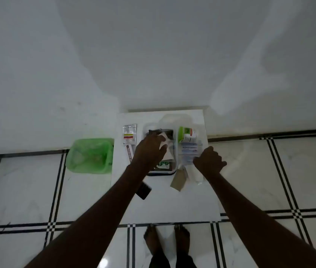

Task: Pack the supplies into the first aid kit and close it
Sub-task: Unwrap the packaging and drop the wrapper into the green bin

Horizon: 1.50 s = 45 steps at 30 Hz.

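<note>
The first aid kit [175,163], a clear box with a dark inside, lies open in the middle of the white table [165,206]. Its clear lid [174,120] leans back behind it. My left hand [149,149] reaches into the box and presses on a white packet [166,146]. A green and white item [163,165] lies in the box's near end. My right hand [208,161] rests on a clear plastic pouch [189,151] right of the box, fingers curled. A green-lidded jar [187,134] stands behind the pouch. A tan card [178,179] lies near the box's front right corner.
A white sachet with a red and yellow label [129,134] and a brown strip [129,153] lie left of the box. A dark phone [143,191] sits under my left forearm. A green basket [89,155] stands left of the table. My feet [166,238] are on the tiled floor.
</note>
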{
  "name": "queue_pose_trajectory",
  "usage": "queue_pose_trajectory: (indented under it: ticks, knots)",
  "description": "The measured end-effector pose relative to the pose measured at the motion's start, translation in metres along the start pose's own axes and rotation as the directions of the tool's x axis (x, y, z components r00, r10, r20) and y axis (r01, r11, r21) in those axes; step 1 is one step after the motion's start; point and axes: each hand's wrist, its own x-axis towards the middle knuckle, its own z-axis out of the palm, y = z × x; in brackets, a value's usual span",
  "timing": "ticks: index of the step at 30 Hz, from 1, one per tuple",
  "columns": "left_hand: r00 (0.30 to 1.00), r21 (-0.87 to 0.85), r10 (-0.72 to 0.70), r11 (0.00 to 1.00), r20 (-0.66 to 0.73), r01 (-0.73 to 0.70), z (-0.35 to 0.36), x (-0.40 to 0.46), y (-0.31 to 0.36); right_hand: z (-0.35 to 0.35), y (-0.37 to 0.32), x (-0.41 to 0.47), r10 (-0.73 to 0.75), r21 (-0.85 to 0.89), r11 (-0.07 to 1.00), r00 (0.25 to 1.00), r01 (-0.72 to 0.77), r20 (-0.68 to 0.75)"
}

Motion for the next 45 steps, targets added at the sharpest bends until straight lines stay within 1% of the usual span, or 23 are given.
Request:
queue_pose_trajectory:
  ticks: [2,4,7,8,11,14,19,21,25,28,29,31,34,37,40,45]
  knots:
    - [1.0,0.069,-0.022,0.997,-0.01,0.022,0.005,0.01,-0.004,0.005,0.003,0.002,0.015,-0.036,0.999,0.999,-0.016,-0.039]
    - [0.999,0.141,-0.032,0.989,-0.014,0.034,0.011,0.014,-0.007,0.015,0.009,0.001,-0.025,-0.088,0.996,0.996,0.018,-0.087]
    - [1.0,0.291,-0.02,0.956,-0.003,0.02,0.019,0.022,-0.008,0.023,0.012,0.0,-0.017,-0.101,0.995,0.989,0.002,-0.147]
    - [1.0,0.33,-0.016,0.944,-0.023,0.023,0.019,0.022,-0.008,0.025,0.012,0.001,0.004,-0.108,0.994,0.988,-0.02,-0.155]
    - [0.998,0.396,-0.019,0.917,-0.057,0.041,0.02,0.025,-0.007,0.028,0.013,-0.001,0.069,-0.141,0.986,0.992,-0.084,-0.107]
    - [0.996,0.403,-0.006,0.914,-0.083,0.039,0.019,0.027,-0.006,0.026,0.015,-0.001,0.065,-0.106,0.991,0.99,-0.078,-0.122]
    - [0.994,0.341,-0.004,0.939,-0.111,0.041,0.012,0.022,-0.001,0.019,0.019,-0.009,0.045,0.063,0.997,0.986,-0.036,-0.159]
    - [0.99,0.317,-0.02,0.946,-0.142,0.064,0.007,0.018,0.001,0.013,0.022,-0.012,0.055,0.118,0.993,0.982,-0.034,-0.181]
    - [0.964,0.248,-0.048,0.962,-0.263,0.115,-0.011,0.007,0.008,-0.005,0.023,-0.018,0.095,0.19,0.98,0.969,-0.052,-0.227]
    - [0.943,0.173,-0.079,0.975,-0.324,0.141,-0.022,-0.003,0.007,-0.029,0.016,-0.027,0.016,0.268,0.961,0.95,0.072,-0.313]
    - [0.937,0.104,-0.091,0.986,-0.337,0.133,-0.024,-0.005,0.006,-0.038,0.013,-0.029,-0.024,0.273,0.954,0.938,0.125,-0.346]
    - [0.924,-0.091,-0.148,0.988,-0.353,0.123,-0.034,-0.015,0.007,-0.06,0.001,-0.039,-0.099,0.298,0.924,0.902,0.24,-0.42]
    - [0.889,-0.356,-0.31,0.916,-0.338,0.184,-0.051,-0.028,0.009,-0.088,-0.023,-0.056,-0.131,0.369,0.861,0.854,0.349,-0.503]
    - [0.86,-0.543,-0.411,0.816,-0.303,0.199,-0.075,-0.046,-0.001,-0.102,-0.054,-0.078,-0.204,0.394,0.801,0.824,0.45,-0.528]
    - [0.804,-0.662,-0.509,0.721,-0.308,0.203,-0.101,-0.069,-0.019,-0.096,-0.087,-0.096,-0.271,0.391,0.779,0.825,0.491,-0.496]
    - [0.674,-0.747,-0.674,0.607,-0.302,0.272,-0.125,-0.108,-0.078,-0.058,-0.147,-0.13,-0.402,0.365,0.766,0.837,0.53,-0.372]
